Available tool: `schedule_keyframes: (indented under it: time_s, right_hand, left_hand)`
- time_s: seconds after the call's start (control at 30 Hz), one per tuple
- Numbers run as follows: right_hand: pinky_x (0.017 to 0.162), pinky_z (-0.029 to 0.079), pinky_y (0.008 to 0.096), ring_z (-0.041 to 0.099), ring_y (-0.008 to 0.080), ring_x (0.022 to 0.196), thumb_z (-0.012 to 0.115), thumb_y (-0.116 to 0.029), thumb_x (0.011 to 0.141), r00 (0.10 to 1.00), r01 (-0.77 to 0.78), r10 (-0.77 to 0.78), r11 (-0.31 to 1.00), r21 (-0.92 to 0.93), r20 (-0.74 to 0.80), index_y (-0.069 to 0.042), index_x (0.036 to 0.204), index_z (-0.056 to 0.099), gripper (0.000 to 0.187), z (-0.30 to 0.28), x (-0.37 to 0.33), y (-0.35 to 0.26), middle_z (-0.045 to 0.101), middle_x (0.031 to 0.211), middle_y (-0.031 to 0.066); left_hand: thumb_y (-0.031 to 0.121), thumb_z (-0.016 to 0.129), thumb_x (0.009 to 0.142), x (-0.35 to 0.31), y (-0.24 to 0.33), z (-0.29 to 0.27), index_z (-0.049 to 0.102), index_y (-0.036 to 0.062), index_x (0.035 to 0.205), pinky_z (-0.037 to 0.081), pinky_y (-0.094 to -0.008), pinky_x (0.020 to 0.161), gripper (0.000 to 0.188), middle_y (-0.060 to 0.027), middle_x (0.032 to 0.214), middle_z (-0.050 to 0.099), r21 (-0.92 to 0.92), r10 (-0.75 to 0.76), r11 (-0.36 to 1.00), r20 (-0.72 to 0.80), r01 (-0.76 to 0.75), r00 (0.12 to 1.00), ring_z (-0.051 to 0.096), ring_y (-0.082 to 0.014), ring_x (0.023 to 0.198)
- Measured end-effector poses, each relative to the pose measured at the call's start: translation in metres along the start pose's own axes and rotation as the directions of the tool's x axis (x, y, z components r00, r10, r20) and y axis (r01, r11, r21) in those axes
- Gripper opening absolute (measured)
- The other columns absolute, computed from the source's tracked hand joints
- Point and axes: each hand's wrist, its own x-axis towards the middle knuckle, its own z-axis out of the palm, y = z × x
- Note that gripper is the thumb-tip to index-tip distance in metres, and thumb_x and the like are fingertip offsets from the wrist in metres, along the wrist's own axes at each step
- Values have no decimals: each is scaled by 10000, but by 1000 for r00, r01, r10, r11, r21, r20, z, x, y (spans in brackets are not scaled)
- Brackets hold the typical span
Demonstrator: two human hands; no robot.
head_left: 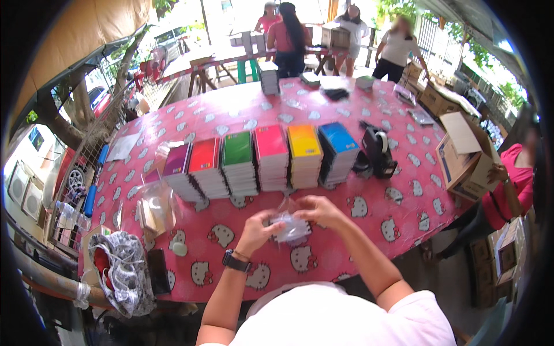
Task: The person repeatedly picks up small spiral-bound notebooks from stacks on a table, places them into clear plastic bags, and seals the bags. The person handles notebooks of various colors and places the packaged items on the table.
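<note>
Low over the near middle of the table, both my hands are closed on a small, crinkled, clear-and-white plastic packet (292,228). My left hand (258,232) grips its left side, and my right hand (317,210) pinches it at the upper right. Its contents are blurred. Just beyond stands a row of notebook stacks: purple (176,161), red (205,154), green (237,149), pink (270,142), yellow (304,142) and blue (339,138). Right of the blue stack sits a black tape dispenser (379,154).
Clear plastic bags (158,210), a pale oval object (179,249) and a grey patterned cloth bag (122,274) lie at left. A person in pink handles an open cardboard box (461,155) at right. More people stand beyond the pink-covered table (369,230).
</note>
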Motion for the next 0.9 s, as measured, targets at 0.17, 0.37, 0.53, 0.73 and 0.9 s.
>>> schedule_keyframes:
  time_s: [0.17, 0.37, 0.53, 0.73, 0.9]
  right_hand:
    - [749, 472, 246, 573, 73, 806, 703, -104, 782, 984, 40, -78, 973, 226, 159, 2, 947, 662, 200, 19, 3, -1, 661, 870, 9]
    - [728, 479, 243, 601, 123, 819, 684, -66, 790, 830, 550, -547, 763, -339, 114, -15, 925, 679, 145, 12, 5, -45, 678, 831, 52]
    - [778, 484, 322, 599, 206, 912, 723, -119, 739, 933, 345, -359, 898, 271, 1, -53, 947, 691, 221, 6, -10, -65, 667, 926, 83]
    - [783, 468, 359, 584, 214, 867, 732, -111, 685, 820, 549, -557, 703, -452, 130, -117, 892, 709, 209, 9, 3, -48, 653, 841, 52]
    - [715, 476, 325, 582, 197, 797, 694, -47, 725, 786, 612, -617, 771, -179, 31, -82, 890, 702, 169, 18, -3, -81, 645, 816, 51]
  left_hand:
    - [127, 723, 751, -2, 4, 11, 661, -12, 990, 501, -294, 746, 284, -83, 851, 665, 136, 337, 937, -99, -323, 936, 623, -212, 850]
    - [141, 738, 746, 1, -20, 20, 649, 7, 1039, 492, -286, 764, 335, -99, 1022, 626, -103, 207, 971, -100, -217, 973, 612, -176, 897]
    - [119, 731, 760, 8, -18, 9, 645, 7, 1067, 486, -259, 775, 337, -74, 992, 637, -104, 105, 990, 142, -91, 984, 598, -128, 870]
    - [86, 722, 764, 19, -22, 9, 619, 9, 1120, 487, -246, 775, 379, -62, 1025, 641, -184, 43, 983, 227, 0, 973, 581, -93, 900]
    - [67, 727, 756, 25, -22, 7, 506, 27, 1266, 486, -246, 793, 558, -41, 1016, 645, -237, 199, 960, 190, -152, 961, 575, -85, 907]
